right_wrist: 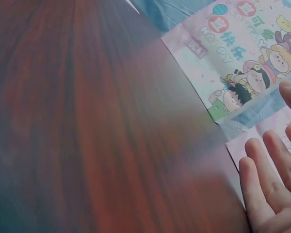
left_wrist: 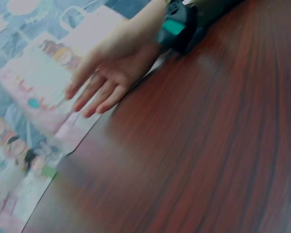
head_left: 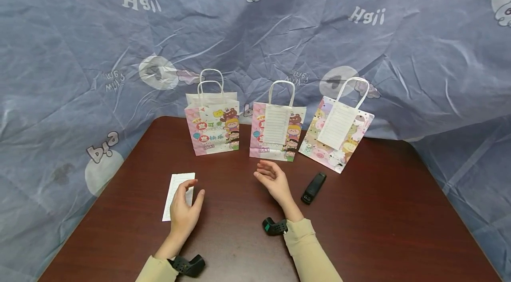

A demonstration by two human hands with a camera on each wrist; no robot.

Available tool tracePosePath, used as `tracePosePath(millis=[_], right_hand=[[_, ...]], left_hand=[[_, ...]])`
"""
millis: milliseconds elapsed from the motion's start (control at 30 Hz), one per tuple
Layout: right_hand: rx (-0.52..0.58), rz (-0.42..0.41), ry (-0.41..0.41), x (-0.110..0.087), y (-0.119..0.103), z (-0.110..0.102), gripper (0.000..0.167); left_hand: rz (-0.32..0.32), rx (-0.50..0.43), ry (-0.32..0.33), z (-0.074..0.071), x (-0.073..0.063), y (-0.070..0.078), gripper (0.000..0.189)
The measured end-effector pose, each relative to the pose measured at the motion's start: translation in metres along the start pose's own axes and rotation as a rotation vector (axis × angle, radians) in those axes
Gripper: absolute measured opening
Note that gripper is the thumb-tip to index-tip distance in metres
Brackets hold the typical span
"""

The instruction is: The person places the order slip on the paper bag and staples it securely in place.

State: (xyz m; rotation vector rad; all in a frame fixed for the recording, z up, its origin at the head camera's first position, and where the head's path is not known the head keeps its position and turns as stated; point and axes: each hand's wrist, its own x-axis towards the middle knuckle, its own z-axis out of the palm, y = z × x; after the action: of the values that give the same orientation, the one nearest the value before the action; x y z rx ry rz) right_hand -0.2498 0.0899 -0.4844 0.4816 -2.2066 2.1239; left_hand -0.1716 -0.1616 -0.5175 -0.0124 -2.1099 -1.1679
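Note:
My left hand (head_left: 185,213) hovers by a white printed paper slip (head_left: 169,204) lying on the table, partly covering it from view. Its fingers are loosely bent, with nothing in them. In front of the middle paper gift bag (head_left: 257,140) is my right hand (head_left: 276,183), palm turned inward, fingers relaxed and holding nothing; it also shows in the left wrist view (left_wrist: 119,68). A lined white slip (head_left: 276,124) is on that bag's front. To the right of my right hand lies a black stapler (head_left: 313,188).
At the back left stands another gift bag (head_left: 209,133) with white handles and no slip on its front. The right-hand bag (head_left: 351,140) leans tilted, bearing a lined slip (head_left: 338,125). Behind the brown table (head_left: 375,220) hangs a blue-grey printed cloth (head_left: 239,42).

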Motion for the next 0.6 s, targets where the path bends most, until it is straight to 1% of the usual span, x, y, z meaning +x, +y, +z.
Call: tracePosePath(millis=[100, 167, 267, 367, 467, 600], right_hand=[[0.023, -0.004, -0.002, 0.001, 0.002, 0.003, 0.045], [0.033, -0.014, 0.001, 0.002, 0.003, 0.005, 0.045], [0.033, -0.021, 0.007, 0.004, 0.004, 0.009, 0.044], [0.026, -0.013, 0.011, 0.006, 0.005, 0.013, 0.044], [0.034, -0.005, 0.013, 0.009, 0.006, 0.017, 0.045], [0.046, -0.012, 0.022, 0.013, 0.007, 0.022, 0.045]], left_hand=[[-0.090, 0.048, -0.009, -0.012, 0.003, -0.006, 0.042], [-0.145, 0.084, -0.027, -0.020, 0.005, -0.011, 0.047], [-0.220, 0.132, -0.069, -0.031, 0.009, -0.019, 0.054], [-0.282, 0.161, -0.129, -0.040, 0.011, -0.028, 0.061], [-0.314, 0.186, -0.192, -0.048, 0.014, -0.034, 0.067], [-0.321, 0.236, -0.256, -0.053, 0.018, -0.038, 0.071]])
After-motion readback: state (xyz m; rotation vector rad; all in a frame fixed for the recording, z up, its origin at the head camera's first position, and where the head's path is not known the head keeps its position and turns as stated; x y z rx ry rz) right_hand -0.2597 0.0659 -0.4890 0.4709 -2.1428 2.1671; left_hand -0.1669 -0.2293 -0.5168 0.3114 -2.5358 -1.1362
